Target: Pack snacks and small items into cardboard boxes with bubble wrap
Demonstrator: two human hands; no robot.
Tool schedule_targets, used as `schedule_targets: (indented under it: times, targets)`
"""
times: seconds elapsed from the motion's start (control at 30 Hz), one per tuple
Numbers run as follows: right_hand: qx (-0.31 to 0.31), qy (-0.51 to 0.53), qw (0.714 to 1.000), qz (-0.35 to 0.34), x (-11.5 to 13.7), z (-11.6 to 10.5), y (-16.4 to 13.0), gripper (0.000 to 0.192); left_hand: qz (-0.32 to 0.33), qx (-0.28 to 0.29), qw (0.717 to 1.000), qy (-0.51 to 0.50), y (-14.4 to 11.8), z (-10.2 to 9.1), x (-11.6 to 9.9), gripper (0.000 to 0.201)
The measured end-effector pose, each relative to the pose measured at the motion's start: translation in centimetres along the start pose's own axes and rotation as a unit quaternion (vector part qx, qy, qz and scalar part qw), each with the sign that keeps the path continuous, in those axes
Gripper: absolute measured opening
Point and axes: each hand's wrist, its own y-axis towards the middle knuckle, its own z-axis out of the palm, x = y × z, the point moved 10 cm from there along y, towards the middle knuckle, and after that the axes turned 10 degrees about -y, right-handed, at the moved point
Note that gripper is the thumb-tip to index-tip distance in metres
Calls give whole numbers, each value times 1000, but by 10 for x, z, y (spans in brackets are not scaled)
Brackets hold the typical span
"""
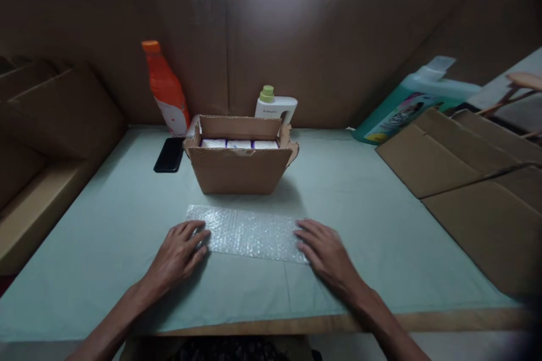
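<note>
A sheet of clear bubble wrap (248, 231) lies flat on the pale green table cover (110, 220). My left hand (180, 254) rests palm down with its fingertips on the sheet's left end. My right hand (324, 251) lies flat on the sheet's right end, fingers spread. Neither hand grips anything. Just beyond the sheet stands an open brown cardboard box (239, 166) with three white packs (239, 144) showing inside along its far side.
A black phone (169, 154) lies left of the box, with an orange bottle (166, 89) behind it. A white bottle with a green cap (275, 106) stands behind the box. A teal jug (406, 106) and flattened cardboard (466, 163) lie at the right. Cardboard walls surround the table.
</note>
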Motion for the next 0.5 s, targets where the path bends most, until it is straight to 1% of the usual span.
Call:
schedule_targets:
  times: [0.03,0.07,0.1,0.13,0.2,0.27,0.33,0.4,0.47,0.5]
  targets:
    - [-24,-16,998,59,-29,-9,-14,27,-3,-7,1000,5,-3,-1,1,30]
    - [-43,-30,992,111,-53,-17,-27,30,-4,-11,1000,10,-6,-2,0,29]
    - [-54,-41,986,154,-69,-23,-37,32,-5,-15,1000,15,-7,-3,-3,28]
    - [-57,-49,980,184,-79,-25,-44,35,-3,-17,1000,21,-8,-3,-7,28]
    - [-46,-59,973,217,-80,-21,-46,41,6,-20,999,35,-10,-3,-16,27]
    - [-44,-59,971,225,-69,-13,-39,44,13,-22,998,54,-12,-5,-24,25]
    - [-61,-40,973,219,-56,-7,-29,39,11,-28,997,74,-13,-9,-31,22]
    - [-78,-1,974,213,-50,-6,-22,33,7,-45,995,84,-13,-16,-40,21]
    - [-82,49,967,235,-56,-10,-22,28,13,-58,995,76,-8,-17,-52,21]
    - [-84,71,960,257,-62,-15,-24,27,23,-55,996,62,-4,-13,-59,23]
